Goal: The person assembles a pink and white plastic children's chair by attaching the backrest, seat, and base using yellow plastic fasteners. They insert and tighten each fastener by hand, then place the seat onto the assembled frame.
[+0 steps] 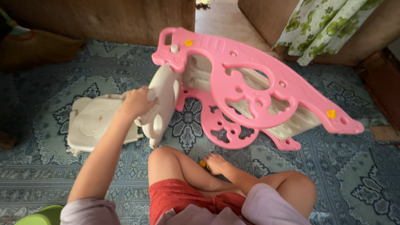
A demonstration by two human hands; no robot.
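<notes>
My left hand grips the top edge of an upright cream plastic panel that stands against the front of a pink plastic toy frame. The pink frame has cut-out curls, yellow plugs and cream inner parts, and it rests on the floor. My right hand is low on the floor by my knee, fingers closed on a small yellow piece. I sit on the floor in red shorts.
A flat cream panel with a bear relief lies on the blue patterned carpet at the left. A green plastic part shows bottom left. A green-leaf curtain hangs top right beside brown walls.
</notes>
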